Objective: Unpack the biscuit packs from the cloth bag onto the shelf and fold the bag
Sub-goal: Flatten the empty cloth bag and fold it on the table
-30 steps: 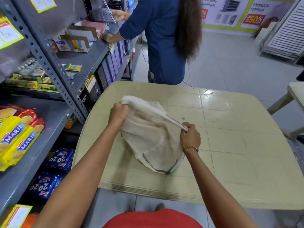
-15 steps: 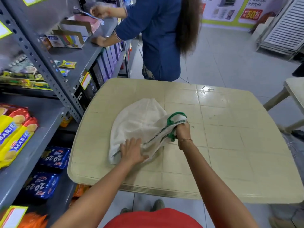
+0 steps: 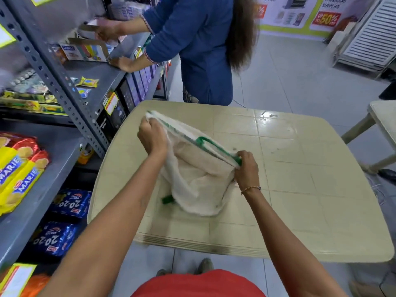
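While the cloth bag (image 3: pixel 192 179) hangs slack over the table (image 3: pixel 300 189), the left hand (image 3: pixel 152 139) pinches its far-left top corner and the right hand (image 3: pixel 246 168) pinches the green-trimmed near-right corner. Recommended: pull the top edge taut, align corners, lay flat, then fold.

Both bare forearms reach forward over the desk (image 3: pixel 300 168). The left hand (image 3: pixel 152 137) is fisted, knuckles up, farther across the desk. The right hand (image 3: pixel 246 167), nearer its middle, is pinched closed, a bead bracelet on its wrist.
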Demonstrator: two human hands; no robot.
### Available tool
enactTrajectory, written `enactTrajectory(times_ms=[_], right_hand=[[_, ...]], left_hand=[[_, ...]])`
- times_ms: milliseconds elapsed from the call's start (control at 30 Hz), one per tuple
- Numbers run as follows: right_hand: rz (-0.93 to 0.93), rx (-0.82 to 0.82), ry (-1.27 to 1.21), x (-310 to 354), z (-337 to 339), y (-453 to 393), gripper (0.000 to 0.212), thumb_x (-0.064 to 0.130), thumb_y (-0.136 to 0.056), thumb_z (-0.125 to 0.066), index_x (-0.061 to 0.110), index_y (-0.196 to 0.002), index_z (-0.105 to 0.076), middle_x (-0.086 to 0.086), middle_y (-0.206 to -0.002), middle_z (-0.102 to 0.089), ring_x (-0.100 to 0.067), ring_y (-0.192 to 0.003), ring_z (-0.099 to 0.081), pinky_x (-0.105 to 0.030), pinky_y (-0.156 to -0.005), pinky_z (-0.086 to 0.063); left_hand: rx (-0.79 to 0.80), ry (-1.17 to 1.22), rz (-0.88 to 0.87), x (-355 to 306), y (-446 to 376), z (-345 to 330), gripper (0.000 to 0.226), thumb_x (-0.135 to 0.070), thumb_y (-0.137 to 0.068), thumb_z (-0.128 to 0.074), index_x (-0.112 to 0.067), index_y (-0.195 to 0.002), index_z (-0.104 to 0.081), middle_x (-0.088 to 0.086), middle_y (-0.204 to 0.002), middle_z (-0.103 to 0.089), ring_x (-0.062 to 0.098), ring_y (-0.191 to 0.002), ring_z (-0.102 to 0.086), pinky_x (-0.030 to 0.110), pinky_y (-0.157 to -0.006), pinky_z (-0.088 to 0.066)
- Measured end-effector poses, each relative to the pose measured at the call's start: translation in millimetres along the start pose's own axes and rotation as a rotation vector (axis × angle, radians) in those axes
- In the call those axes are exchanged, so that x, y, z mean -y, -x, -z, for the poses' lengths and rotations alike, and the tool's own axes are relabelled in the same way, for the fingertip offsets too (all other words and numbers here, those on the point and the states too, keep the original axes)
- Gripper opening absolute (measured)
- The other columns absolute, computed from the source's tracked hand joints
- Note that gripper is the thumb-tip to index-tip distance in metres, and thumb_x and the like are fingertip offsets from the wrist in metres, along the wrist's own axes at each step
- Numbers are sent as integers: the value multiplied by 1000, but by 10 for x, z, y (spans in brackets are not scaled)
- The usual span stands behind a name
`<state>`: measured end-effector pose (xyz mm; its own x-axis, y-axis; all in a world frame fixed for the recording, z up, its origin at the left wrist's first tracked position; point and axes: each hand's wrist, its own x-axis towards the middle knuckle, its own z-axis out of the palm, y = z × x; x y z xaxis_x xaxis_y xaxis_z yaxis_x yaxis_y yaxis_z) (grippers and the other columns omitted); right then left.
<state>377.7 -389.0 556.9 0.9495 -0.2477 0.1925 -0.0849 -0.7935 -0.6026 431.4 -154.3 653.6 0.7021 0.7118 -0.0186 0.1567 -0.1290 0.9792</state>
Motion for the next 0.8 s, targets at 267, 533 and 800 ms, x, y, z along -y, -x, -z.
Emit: enactTrajectory(times_ms=[267, 533, 800], right_hand=[[-73, -387, -248, 218, 396, -271, 52, -14, -56, -53, 9, -100, -66, -13, -101, -53, -28, -91, -57, -12, -67, -34], [-611, -343, -253, 97, 516, -588, 39, 29, -84, -51, 8, -117, -51, -16, -127, -53, -35, -112, -54, -45, -97, -36], [-740, -66, -537, 134, 427, -860, 21, 4, -80, -38, 5, -91, -57, -19, -87, -66, -33, -73, -65, -37, -58, -54]], left_hand=[[-114, 44, 44, -248, -528, 82, 40, -12, -97, -31, 1, -128, -52, 20, -131, -57, 32, -118, -54, 29, -92, -41], [-9, 173, 134, -164, -588, 43, 35, -14, -94, -34, 3, -112, -59, 19, -119, -62, 31, -104, -60, 33, -82, -48], [166, 242, 200, -263, -846, -138, 30, -10, -95, -36, -7, -115, -59, 13, -110, -61, 29, -102, -61, 40, -86, -54]])
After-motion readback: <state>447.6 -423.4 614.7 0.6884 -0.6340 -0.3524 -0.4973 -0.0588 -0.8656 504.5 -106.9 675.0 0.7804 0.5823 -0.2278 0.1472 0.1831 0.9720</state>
